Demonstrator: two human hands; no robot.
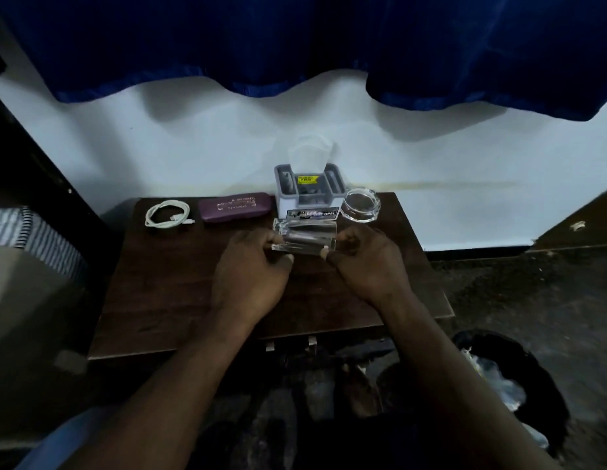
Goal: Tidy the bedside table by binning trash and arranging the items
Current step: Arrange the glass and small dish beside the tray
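Observation:
A clear oblong glass or acrylic piece (303, 237) lies crosswise at the middle of the dark wooden bedside table (166, 300). My left hand (249, 266) grips its left end and my right hand (366, 256) grips its right end. Along the back edge stand a coiled white cable (167, 213), a purple glasses case (234, 206), a grey-white tissue holder (307, 195) with a tissue sticking up, and a clear glass ashtray (361, 205).
A black-lined bin (509, 391) holding pale trash sits on the dark floor at the lower right. A striped cloth (34, 232) on a bed lies to the left. The white wall and a blue curtain (295, 42) close off the back.

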